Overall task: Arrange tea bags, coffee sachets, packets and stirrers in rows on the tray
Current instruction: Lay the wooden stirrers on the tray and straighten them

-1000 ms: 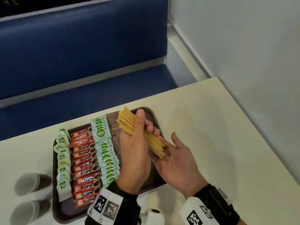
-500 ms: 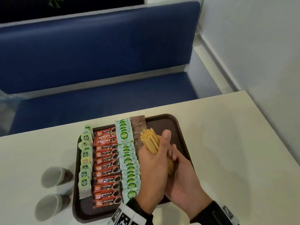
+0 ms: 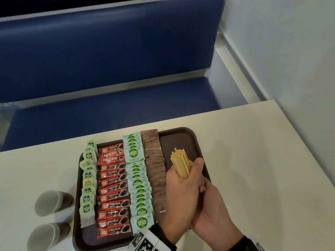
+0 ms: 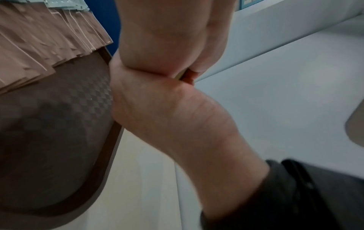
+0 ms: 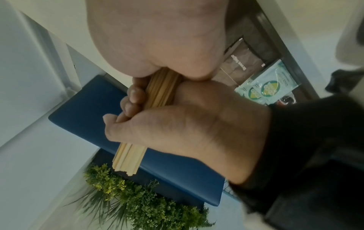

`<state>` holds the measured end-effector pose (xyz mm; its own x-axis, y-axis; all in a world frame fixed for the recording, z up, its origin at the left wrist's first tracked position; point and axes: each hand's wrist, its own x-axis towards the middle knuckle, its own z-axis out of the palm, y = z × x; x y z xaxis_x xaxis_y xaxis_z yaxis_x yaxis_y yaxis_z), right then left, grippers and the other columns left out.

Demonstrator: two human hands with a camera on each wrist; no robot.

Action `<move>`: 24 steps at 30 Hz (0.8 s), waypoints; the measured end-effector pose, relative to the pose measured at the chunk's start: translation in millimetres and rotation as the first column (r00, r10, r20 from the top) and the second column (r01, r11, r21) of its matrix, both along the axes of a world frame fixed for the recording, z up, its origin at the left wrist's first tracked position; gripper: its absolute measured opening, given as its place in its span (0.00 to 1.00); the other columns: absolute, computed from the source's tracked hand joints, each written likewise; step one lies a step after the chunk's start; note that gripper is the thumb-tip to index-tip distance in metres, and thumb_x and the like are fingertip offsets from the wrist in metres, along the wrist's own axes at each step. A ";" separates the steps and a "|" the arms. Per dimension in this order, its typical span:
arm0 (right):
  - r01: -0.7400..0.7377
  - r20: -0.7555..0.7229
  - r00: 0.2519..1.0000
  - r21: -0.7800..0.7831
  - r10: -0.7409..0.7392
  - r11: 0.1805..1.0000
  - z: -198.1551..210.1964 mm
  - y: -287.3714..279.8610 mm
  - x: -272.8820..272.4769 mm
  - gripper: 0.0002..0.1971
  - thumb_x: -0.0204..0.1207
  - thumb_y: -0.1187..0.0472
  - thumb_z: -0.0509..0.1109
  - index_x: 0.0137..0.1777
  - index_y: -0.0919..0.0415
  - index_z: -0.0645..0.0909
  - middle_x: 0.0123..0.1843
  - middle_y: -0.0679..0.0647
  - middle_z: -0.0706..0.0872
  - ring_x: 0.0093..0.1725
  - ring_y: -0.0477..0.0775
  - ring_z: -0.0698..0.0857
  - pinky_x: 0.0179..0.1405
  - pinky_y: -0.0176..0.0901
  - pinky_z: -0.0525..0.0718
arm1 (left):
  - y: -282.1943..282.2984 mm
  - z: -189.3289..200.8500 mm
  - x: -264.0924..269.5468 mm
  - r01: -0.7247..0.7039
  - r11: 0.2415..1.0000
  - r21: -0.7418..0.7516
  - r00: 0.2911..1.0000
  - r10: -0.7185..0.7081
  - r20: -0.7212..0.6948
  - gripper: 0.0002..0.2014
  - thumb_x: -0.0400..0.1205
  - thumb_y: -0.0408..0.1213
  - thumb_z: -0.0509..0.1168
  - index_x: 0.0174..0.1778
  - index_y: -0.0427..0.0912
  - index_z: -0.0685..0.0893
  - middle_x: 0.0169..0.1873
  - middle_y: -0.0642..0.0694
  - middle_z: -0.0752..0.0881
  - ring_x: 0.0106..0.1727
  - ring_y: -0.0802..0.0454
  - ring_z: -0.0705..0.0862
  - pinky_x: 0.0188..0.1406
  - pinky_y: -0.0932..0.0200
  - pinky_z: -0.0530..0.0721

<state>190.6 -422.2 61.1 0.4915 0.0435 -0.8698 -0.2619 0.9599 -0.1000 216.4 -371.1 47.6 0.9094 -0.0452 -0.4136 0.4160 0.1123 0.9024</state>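
Observation:
A bundle of wooden stirrers (image 3: 180, 163) stands nearly upright over the bare right part of the brown tray (image 3: 199, 142). My left hand (image 3: 181, 189) grips the bundle, thumb along its right side. My right hand (image 3: 213, 209) wraps round the lower end, against the left fingers; its own fingers are hidden. In the right wrist view the stirrers (image 5: 130, 158) pass through the curled left hand (image 5: 187, 124) into my right palm (image 5: 147, 38). On the tray lie rows of tea bags (image 3: 88, 180), red coffee sachets (image 3: 113, 187), green packets (image 3: 137, 180) and brown sugar packets (image 3: 155, 160).
Two paper cups (image 3: 49, 201) (image 3: 43, 236) lie left of the tray on the white table (image 3: 253, 160). A blue bench (image 3: 108, 60) runs behind the table and a white wall stands on the right. The checkered tray floor (image 4: 59, 116) is bare beside the brown packets (image 4: 39, 38).
The fanned stirrers have been gathered into a tight upright bundle. My right hand went from an open palm under them to wrapping their lower end. The head view shifted, tray now further right.

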 end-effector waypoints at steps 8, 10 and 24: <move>-0.138 0.129 0.723 -0.936 0.679 0.324 3.4 -64.8 14.9 0.20 0.93 0.50 0.57 0.76 0.51 0.85 0.71 0.44 0.91 0.73 0.46 0.87 0.73 0.43 0.84 | 9.8 -6.4 10.7 0.243 0.952 -0.188 0.886 -0.296 -0.356 0.11 0.89 0.35 0.69 0.41 0.42 0.78 0.24 0.50 0.72 0.22 0.54 0.70 0.24 0.58 0.74; -0.129 0.076 0.567 -0.975 0.820 0.180 4.6 -71.7 28.7 0.20 0.95 0.52 0.55 0.80 0.47 0.82 0.75 0.39 0.87 0.77 0.42 0.84 0.76 0.36 0.81 | 12.8 -8.2 10.1 0.314 0.924 -0.218 0.831 -0.379 -0.407 0.11 0.89 0.34 0.69 0.41 0.42 0.77 0.24 0.50 0.73 0.22 0.54 0.71 0.25 0.59 0.75; -0.288 -0.063 0.581 -0.948 0.812 0.133 -8.9 -66.9 23.3 0.19 0.90 0.42 0.62 0.77 0.39 0.81 0.73 0.37 0.88 0.73 0.39 0.86 0.76 0.44 0.83 | 25.3 -12.4 15.4 0.007 0.979 -0.202 0.887 -0.100 -0.452 0.13 0.89 0.35 0.70 0.37 0.41 0.82 0.31 0.40 0.85 0.34 0.44 0.86 0.41 0.50 0.87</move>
<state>213.8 -489.1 52.2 0.9350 -0.0901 -0.3430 -0.3529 -0.1415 -0.9249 231.8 -345.8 35.3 0.6145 -0.2076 -0.7611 0.7871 0.2271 0.5735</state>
